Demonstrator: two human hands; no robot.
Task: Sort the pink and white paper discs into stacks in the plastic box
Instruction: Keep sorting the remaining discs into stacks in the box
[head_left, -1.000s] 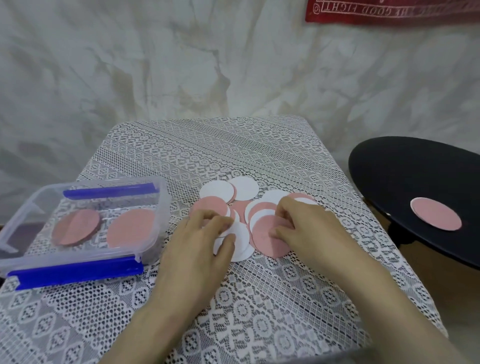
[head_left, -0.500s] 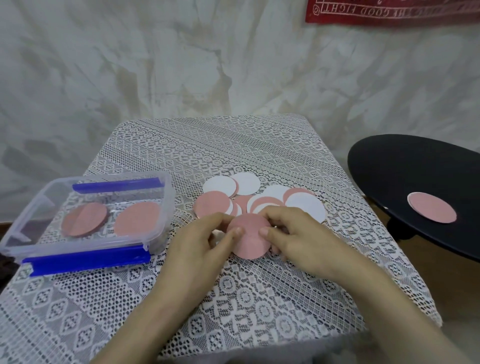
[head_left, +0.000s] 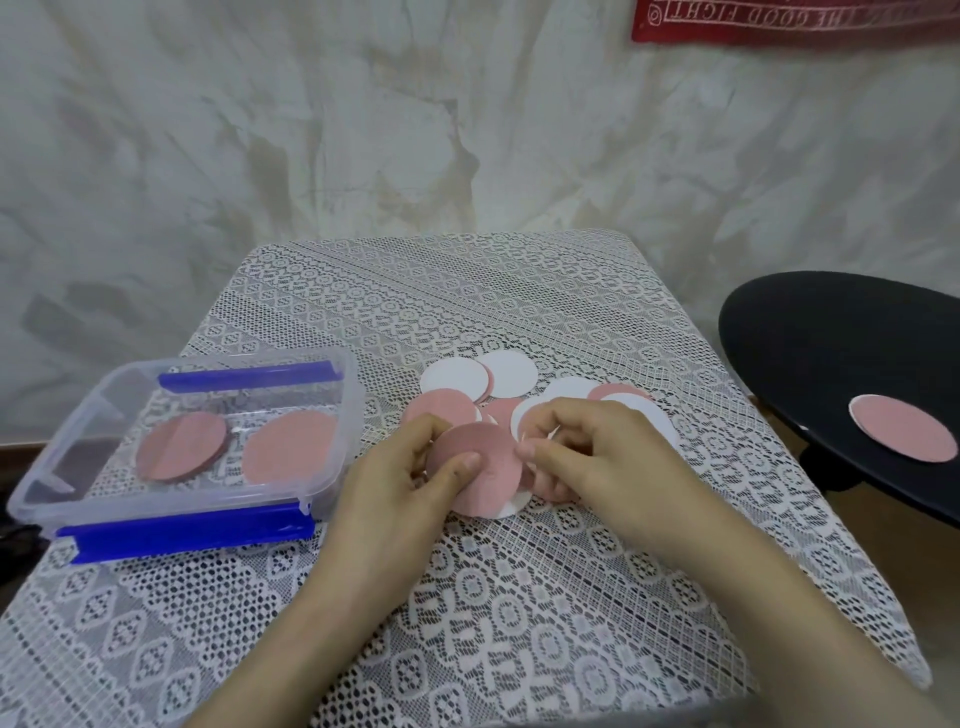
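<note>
Head view: my left hand (head_left: 410, 467) and right hand (head_left: 587, 457) meet over the middle of the tabletop, both pinching one pink disc (head_left: 480, 467). My left thumb lies on its face near the left rim with the fingers curled behind; my right thumb and fingertips nip its right rim. The disc is thin, matt paper, a plain circle with no long axis, its pink face turned up toward me. A white edge (head_left: 511, 506) peeks out below it; I cannot tell whether I hold that one too or it lies on the cloth.

Behind my knuckles the loose discs (head_left: 506, 374) overlap in a flat scatter, pink and white, several half hidden by my fingers.

The plastic box (head_left: 182, 504) sits at the tabletop's left edge, clear and rounded at the corners, its long axis running left to right, with a blue clip (head_left: 192, 535) on each long side. Inside, the left pink stack (head_left: 182, 447) and the right pink stack (head_left: 291, 449) lie flat, blurred by the wall of the box.

A white lace cloth (head_left: 519, 597) with an open weave covers the table. Off the right edge a round black surface (head_left: 841, 364), cut off by the frame, carries another pink disc with a white rim (head_left: 904, 434).
</note>
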